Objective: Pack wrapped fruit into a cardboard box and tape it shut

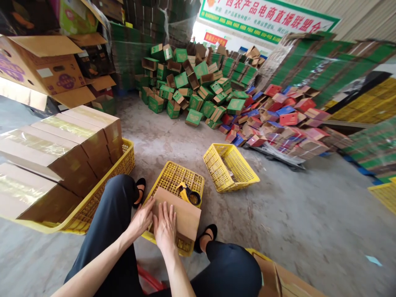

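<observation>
A small brown cardboard box lies on an upturned yellow plastic crate between my knees. My right hand rests on the box with its fingers stretched out over the near part of its top. At the box's left end, my left hand touches the edge, index finger extended and the other fingers partly bent. Neither hand is wrapped around anything. Just beyond the box, a yellow tape dispenser with a dark roll lies on the crate.
To my left, a large yellow crate holds several taped cartons. Another yellow crate sits tilted ahead on the concrete floor. Heaps of green boxes and red and blue boxes lie further back. Cardboard stands by my right knee.
</observation>
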The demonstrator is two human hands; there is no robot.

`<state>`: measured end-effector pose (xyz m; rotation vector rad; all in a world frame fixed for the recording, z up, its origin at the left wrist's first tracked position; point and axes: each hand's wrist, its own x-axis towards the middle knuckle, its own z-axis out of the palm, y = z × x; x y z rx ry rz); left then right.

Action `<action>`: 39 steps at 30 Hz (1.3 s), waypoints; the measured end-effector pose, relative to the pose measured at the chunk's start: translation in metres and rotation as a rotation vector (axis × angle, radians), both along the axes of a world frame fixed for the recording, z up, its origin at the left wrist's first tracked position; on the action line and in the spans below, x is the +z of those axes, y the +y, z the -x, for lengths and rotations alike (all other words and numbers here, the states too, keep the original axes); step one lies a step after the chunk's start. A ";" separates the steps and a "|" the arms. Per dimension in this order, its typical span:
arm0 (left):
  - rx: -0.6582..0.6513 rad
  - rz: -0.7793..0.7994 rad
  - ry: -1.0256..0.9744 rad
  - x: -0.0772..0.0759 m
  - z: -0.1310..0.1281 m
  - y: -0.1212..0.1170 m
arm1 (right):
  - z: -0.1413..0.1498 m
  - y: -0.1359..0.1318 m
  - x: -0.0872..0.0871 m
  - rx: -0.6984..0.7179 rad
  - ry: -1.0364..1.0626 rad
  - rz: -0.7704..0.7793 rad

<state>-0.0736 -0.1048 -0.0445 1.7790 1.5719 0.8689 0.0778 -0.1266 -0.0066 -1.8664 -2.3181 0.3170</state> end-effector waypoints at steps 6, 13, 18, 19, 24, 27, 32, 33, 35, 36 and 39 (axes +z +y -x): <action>0.208 0.168 -0.314 0.015 -0.003 0.014 | 0.022 0.027 0.002 0.134 0.018 0.062; 0.168 0.171 -0.263 0.015 -0.015 0.014 | -0.012 0.044 0.014 0.060 -0.025 0.037; 0.064 0.015 0.001 0.007 -0.021 0.007 | -0.080 0.013 0.002 -0.217 -0.131 0.051; 0.038 -0.037 0.063 0.006 -0.022 0.006 | -0.093 0.005 -0.004 -0.273 -0.127 0.035; -0.030 -0.157 0.263 0.007 -0.033 0.002 | -0.121 -0.018 -0.034 -0.491 0.003 -0.031; -0.078 -0.194 0.346 0.010 -0.050 -0.005 | -0.112 -0.018 -0.038 -0.536 0.004 -0.055; -0.197 -0.315 0.476 0.010 -0.072 -0.024 | -0.092 -0.025 -0.028 -0.375 -0.092 -0.045; -0.214 -0.335 0.500 0.010 -0.072 -0.027 | -0.089 -0.030 -0.027 -0.331 -0.099 -0.054; -0.255 -0.354 0.541 0.011 -0.067 -0.030 | -0.086 -0.039 -0.028 -0.253 -0.098 -0.088; -0.279 -0.353 0.556 0.012 -0.063 -0.031 | -0.085 -0.044 -0.030 -0.219 -0.092 -0.109; -0.349 -0.318 0.582 0.015 -0.051 -0.030 | -0.084 -0.056 -0.033 -0.133 -0.060 -0.177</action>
